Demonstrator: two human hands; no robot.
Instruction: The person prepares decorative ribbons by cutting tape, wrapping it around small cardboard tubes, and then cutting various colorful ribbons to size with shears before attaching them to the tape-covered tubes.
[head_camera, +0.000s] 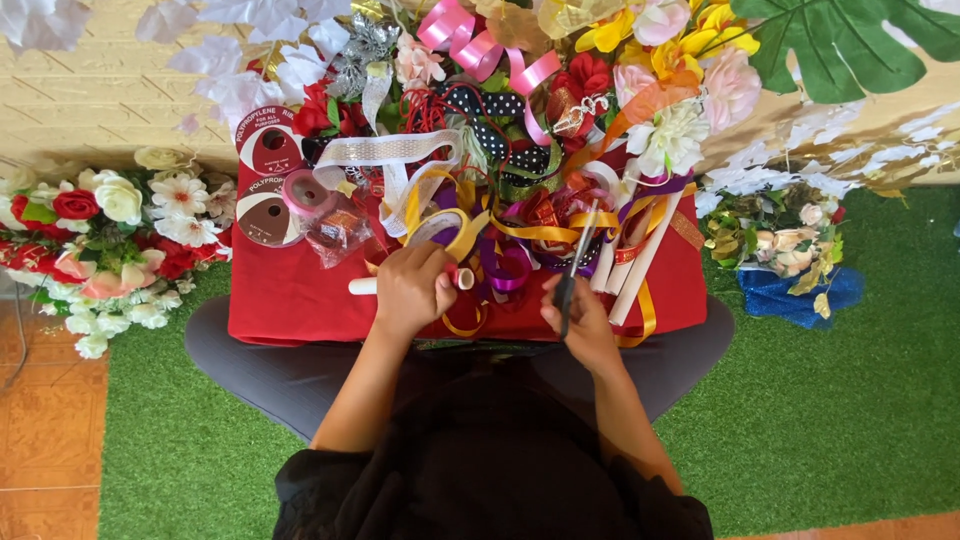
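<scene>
While seemingly over red cloth (290, 300): left hand (412, 290) fingers closed round white roll (362, 286), right hand (583, 318) gripping scissors (576, 262).

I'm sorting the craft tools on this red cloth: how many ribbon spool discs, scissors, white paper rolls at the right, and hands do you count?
Ribbon spool discs: 2
Scissors: 1
White paper rolls: 2
Hands: 2, left hand and right hand
Total: 7
</scene>
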